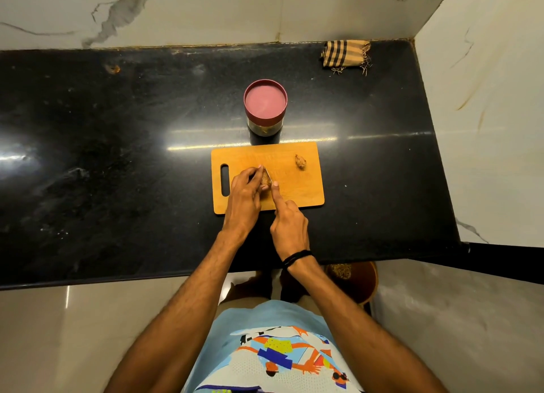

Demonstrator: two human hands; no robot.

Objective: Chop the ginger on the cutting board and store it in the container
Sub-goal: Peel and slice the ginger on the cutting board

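Observation:
A wooden cutting board lies on the black counter. My left hand holds a piece of ginger down on the board's left half, fingers curled over it. My right hand grips a knife, with the index finger stretched along the blade's back; the handle is hidden in the hand. The blade's tip rests against the ginger. A second, small piece of ginger lies apart at the board's far right. Just behind the board stands the container, a jar with a maroon lid on it.
A folded checked cloth lies at the counter's back right corner. Marble walls close the back and right side. The black counter stretches wide to the left. A brown stool stands on the floor below the counter's front edge.

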